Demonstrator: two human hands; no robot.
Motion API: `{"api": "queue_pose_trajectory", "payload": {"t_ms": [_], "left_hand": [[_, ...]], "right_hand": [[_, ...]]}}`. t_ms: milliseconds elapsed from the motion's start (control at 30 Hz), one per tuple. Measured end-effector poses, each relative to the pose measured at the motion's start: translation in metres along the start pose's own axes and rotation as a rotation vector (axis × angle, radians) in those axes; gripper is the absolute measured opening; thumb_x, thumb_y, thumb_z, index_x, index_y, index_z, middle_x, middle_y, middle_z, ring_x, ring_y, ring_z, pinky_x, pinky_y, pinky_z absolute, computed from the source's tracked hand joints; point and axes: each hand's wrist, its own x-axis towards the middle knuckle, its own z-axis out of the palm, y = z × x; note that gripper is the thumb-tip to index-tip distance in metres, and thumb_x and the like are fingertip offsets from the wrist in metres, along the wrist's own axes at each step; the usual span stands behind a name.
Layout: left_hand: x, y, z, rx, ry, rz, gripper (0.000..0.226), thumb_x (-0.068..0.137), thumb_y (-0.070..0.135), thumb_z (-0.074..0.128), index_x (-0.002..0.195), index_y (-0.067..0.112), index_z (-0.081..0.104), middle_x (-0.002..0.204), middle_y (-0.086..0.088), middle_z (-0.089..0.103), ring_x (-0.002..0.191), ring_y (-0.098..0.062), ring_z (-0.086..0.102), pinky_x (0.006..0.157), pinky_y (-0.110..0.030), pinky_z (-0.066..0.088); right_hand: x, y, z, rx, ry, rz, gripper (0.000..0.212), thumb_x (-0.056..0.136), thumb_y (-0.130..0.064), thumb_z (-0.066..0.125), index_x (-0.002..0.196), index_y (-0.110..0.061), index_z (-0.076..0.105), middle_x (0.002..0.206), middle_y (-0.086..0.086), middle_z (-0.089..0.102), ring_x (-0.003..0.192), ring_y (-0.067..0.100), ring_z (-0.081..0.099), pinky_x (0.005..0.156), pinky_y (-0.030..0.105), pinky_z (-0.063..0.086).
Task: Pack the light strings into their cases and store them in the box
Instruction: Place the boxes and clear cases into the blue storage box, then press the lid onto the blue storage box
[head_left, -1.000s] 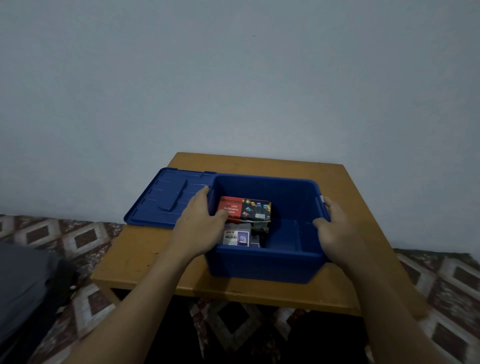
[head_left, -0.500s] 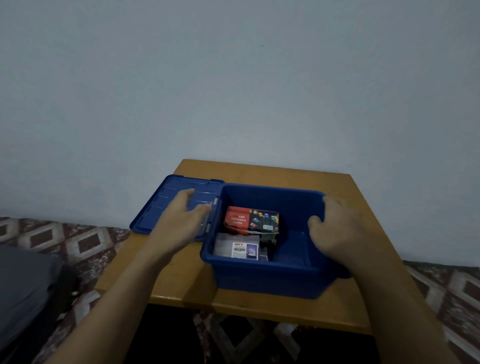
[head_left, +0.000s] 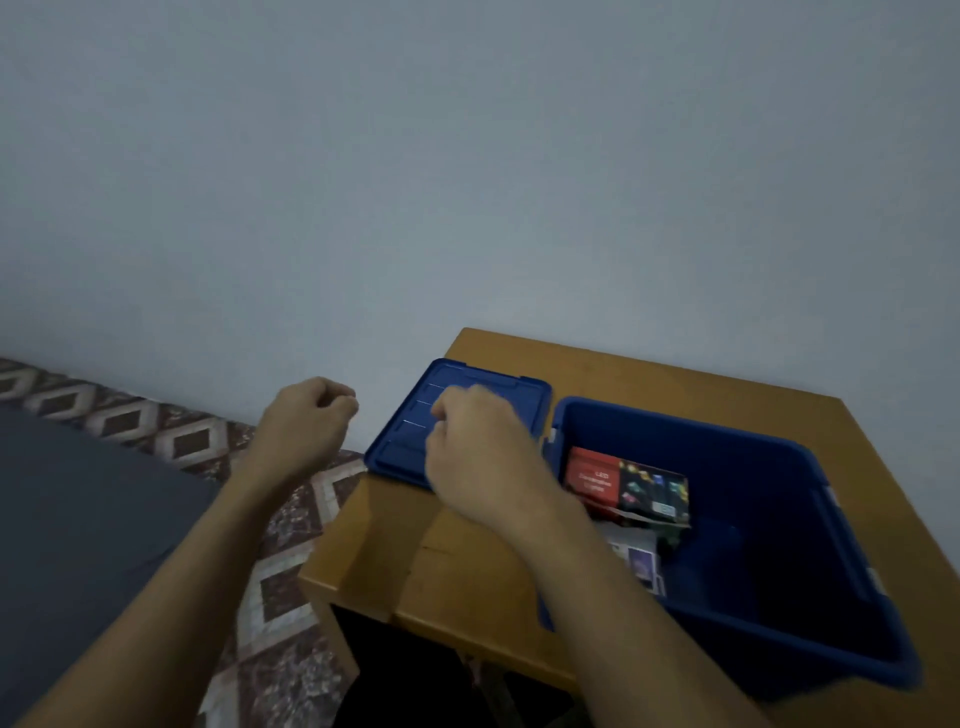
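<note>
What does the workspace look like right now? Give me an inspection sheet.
Surface: wooden table, small, against the wall.
Job's things: blue box open; red LED case and another case inside; lid flat beside the box.
Clutter: nothing seen.
Grippers: left hand loosely curled, empty, off the table; right hand curled above the lid.
Cables: nothing seen.
Surroundings: plain wall, patterned floor.

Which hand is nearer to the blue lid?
Right. The right hand hovers over the lid, fingers curled; the left hand is off the lid's left side, above the floor.
</note>
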Motion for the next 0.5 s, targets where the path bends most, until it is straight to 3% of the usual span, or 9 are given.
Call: {"api": "queue_pose_trajectory", "payload": {"t_ms": [67, 100, 167, 267, 333, 400, 500], "left_hand": [[0.01, -0.021, 0.014, 0.055, -0.058, -0.043, 0.024, 0.099, 0.018, 0.053, 0.116, 0.011, 0.068, 0.108, -0.002, 0.066, 0.092, -0.019, 0.059, 0.078, -0.032, 0.047], [0.012, -0.03, 0.022, 0.074, -0.096, -0.067, 0.026, 0.099, 0.018, 0.053, 0.119, 0.009, 0.067, 0.11, -0.004, 0.066, 0.09, -0.018, 0.06, 0.076, -0.031, 0.047], [0.018, -0.046, 0.037, 0.094, -0.174, -0.108, 0.026, 0.099, 0.02, 0.053, 0.118, 0.01, 0.068, 0.11, -0.006, 0.067, 0.092, -0.02, 0.062, 0.076, -0.031, 0.049], [0.027, -0.064, 0.054, 0.115, -0.22, -0.14, 0.015, 0.1, 0.025, 0.053, 0.093, 0.019, 0.066, 0.096, -0.005, 0.066, 0.099, -0.029, 0.065, 0.084, -0.037, 0.051], [0.032, -0.073, 0.062, 0.118, -0.201, -0.154, 0.019, 0.099, 0.028, 0.055, 0.106, 0.018, 0.069, 0.101, -0.004, 0.068, 0.096, -0.026, 0.064, 0.083, -0.035, 0.051], [0.037, -0.08, 0.066, 0.136, -0.161, -0.181, 0.024, 0.097, 0.026, 0.057, 0.115, 0.017, 0.069, 0.107, -0.005, 0.069, 0.093, -0.023, 0.063, 0.084, -0.036, 0.053], [0.037, -0.082, 0.067, 0.132, -0.124, -0.193, 0.015, 0.094, 0.019, 0.058, 0.104, 0.018, 0.069, 0.099, -0.005, 0.07, 0.086, -0.024, 0.065, 0.08, -0.039, 0.058]], "right_hand": [[0.007, -0.003, 0.028, -0.03, -0.102, 0.061, 0.012, 0.098, -0.006, 0.045, 0.09, -0.014, 0.05, 0.1, 0.003, 0.049, 0.088, 0.02, 0.048, 0.066, 0.03, 0.041], [0.008, -0.001, 0.041, -0.043, -0.149, 0.098, 0.016, 0.096, -0.002, 0.045, 0.087, -0.015, 0.047, 0.1, 0.004, 0.047, 0.09, 0.022, 0.046, 0.066, 0.03, 0.039], [0.014, 0.009, 0.064, -0.106, -0.233, 0.164, 0.021, 0.094, 0.001, 0.047, 0.111, -0.01, 0.053, 0.121, 0.011, 0.049, 0.111, 0.029, 0.046, 0.087, 0.039, 0.045], [0.022, 0.03, 0.093, -0.279, -0.253, 0.248, 0.06, 0.095, -0.002, 0.052, 0.151, -0.007, 0.029, 0.153, 0.017, 0.031, 0.139, 0.037, 0.029, 0.116, 0.053, 0.029], [0.023, 0.039, 0.103, -0.353, -0.254, 0.288, 0.069, 0.096, -0.009, 0.054, 0.156, -0.007, 0.019, 0.159, 0.017, 0.023, 0.143, 0.039, 0.023, 0.119, 0.055, 0.022], [0.024, 0.045, 0.109, -0.407, -0.239, 0.277, 0.07, 0.096, -0.013, 0.056, 0.156, -0.007, 0.02, 0.159, 0.016, 0.022, 0.143, 0.039, 0.022, 0.118, 0.056, 0.022], [0.026, 0.047, 0.109, -0.439, -0.18, 0.256, 0.063, 0.096, -0.011, 0.056, 0.152, -0.009, 0.028, 0.155, 0.015, 0.028, 0.14, 0.037, 0.026, 0.113, 0.055, 0.026]]}}
